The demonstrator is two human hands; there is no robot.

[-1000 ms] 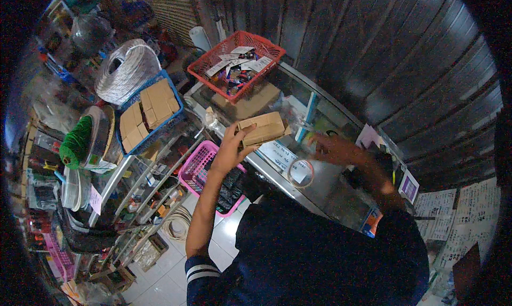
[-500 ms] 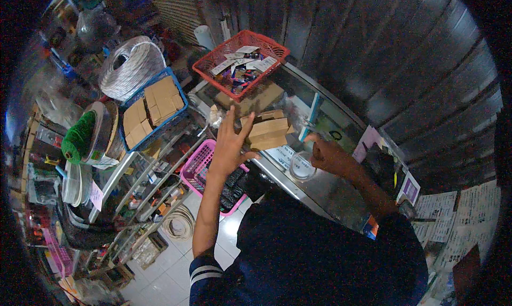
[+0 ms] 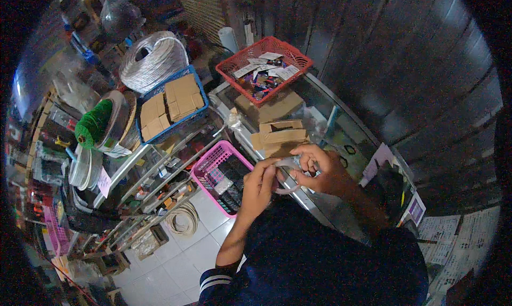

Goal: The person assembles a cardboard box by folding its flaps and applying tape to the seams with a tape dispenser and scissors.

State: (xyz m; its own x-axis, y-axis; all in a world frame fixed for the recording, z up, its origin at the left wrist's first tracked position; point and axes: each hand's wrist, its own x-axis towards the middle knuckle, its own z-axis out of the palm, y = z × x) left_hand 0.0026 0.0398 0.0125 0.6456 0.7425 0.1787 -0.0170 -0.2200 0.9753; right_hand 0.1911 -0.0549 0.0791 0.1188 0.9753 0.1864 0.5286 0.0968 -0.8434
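Observation:
Between my two hands is a roll of clear tape (image 3: pixel 288 190), held up off the counter near my chest. My left hand (image 3: pixel 258 187) grips its left side, fingers bent against the rim. On the right side my right hand (image 3: pixel 319 170) has its fingers curled around the edge of the roll; the fingertips partly cover it. Just beyond the hands an opened brown cardboard box (image 3: pixel 281 138) rests on the glass counter (image 3: pixel 333 202). A light-blue stick-like thing (image 3: pixel 331 117) lies past the box.
A red basket (image 3: pixel 256 90) of small carded packets stands at the far end. To the left are a blue basket (image 3: pixel 173 123) of folded cardboard, a white rope coil (image 3: pixel 149 66) and green twine (image 3: pixel 95 125). A pink basket (image 3: pixel 212 197) with black items sits below the counter edge.
Both hands have come together and lifted the tape roll off the counter. My left hand, earlier spread by the box, has moved right and closed on it. The view has shifted slightly.

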